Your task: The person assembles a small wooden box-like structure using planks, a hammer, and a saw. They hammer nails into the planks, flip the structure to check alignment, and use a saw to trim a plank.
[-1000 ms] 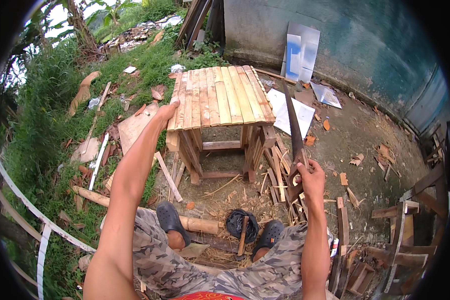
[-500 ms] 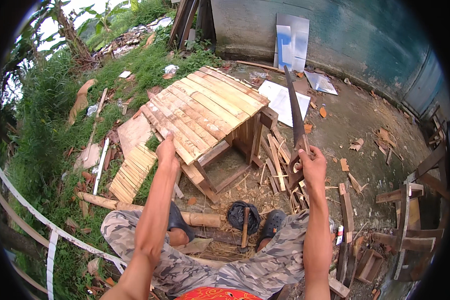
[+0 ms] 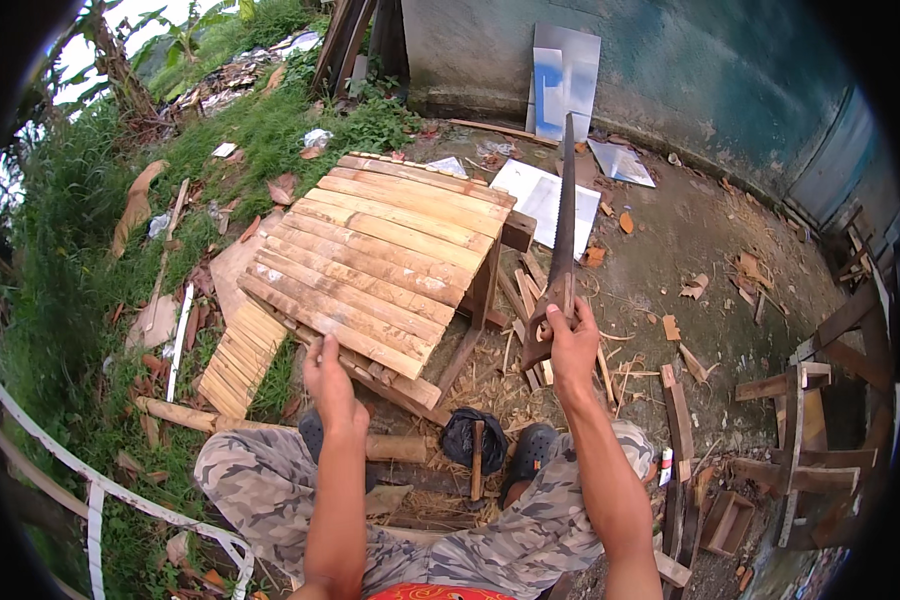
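Observation:
A saw with a dark blade and brown wooden handle stands nearly upright in my right hand, whose fingers are wrapped round the handle. In front of me is a small wooden structure, its sloping top covered with pale slats over a darker wooden frame. My left hand is at its near edge, fingers closed on the rim; their tips are partly hidden. The saw blade is to the right of the structure, apart from it.
A hammer leans on a black plastic bag between my feet. A smaller slatted panel lies left. Offcuts and wooden frames lie right. A white railing curves at lower left; a wall stands behind.
The wooden structure has turned, its near edge swinging toward me and right. My left hand has moved down along with it. The saw has shifted left, its blade now more upright.

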A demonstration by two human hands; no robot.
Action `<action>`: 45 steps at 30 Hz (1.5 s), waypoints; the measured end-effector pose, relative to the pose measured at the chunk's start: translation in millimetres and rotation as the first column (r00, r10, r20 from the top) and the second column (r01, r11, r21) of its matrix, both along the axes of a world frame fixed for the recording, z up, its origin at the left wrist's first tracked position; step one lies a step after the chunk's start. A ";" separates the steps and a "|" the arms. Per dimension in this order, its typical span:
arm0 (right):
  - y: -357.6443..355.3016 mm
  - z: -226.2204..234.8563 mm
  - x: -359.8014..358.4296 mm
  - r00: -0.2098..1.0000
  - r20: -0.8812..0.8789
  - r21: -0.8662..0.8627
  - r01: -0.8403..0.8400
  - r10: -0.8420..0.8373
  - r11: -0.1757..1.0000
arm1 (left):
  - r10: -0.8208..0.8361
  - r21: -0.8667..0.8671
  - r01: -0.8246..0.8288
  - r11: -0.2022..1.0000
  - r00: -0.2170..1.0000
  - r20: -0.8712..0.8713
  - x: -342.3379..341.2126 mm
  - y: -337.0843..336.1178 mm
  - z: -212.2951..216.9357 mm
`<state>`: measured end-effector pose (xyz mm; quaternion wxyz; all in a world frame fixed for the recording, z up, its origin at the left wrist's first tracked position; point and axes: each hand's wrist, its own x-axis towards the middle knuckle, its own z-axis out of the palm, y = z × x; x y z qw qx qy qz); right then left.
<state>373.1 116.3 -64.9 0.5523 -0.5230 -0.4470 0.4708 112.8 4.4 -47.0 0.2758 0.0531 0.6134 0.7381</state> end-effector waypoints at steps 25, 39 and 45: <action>-103.0 -45.9 -135.5 1.000 -0.015 0.240 0.016 -0.012 0.971 | -0.783 -0.757 0.240 0.608 0.341 -0.520 -314.0 115.7 -23.0; -57.9 -39.7 -136.0 0.963 -0.109 0.287 0.267 -0.246 0.920 | -0.671 -0.718 0.142 0.681 0.515 -0.534 -298.4 73.0 -22.2; -12.0 -40.2 -90.9 0.949 -0.134 0.389 0.316 -0.286 0.866 | -0.666 -0.726 0.167 0.667 0.570 -0.481 -254.0 71.5 -18.5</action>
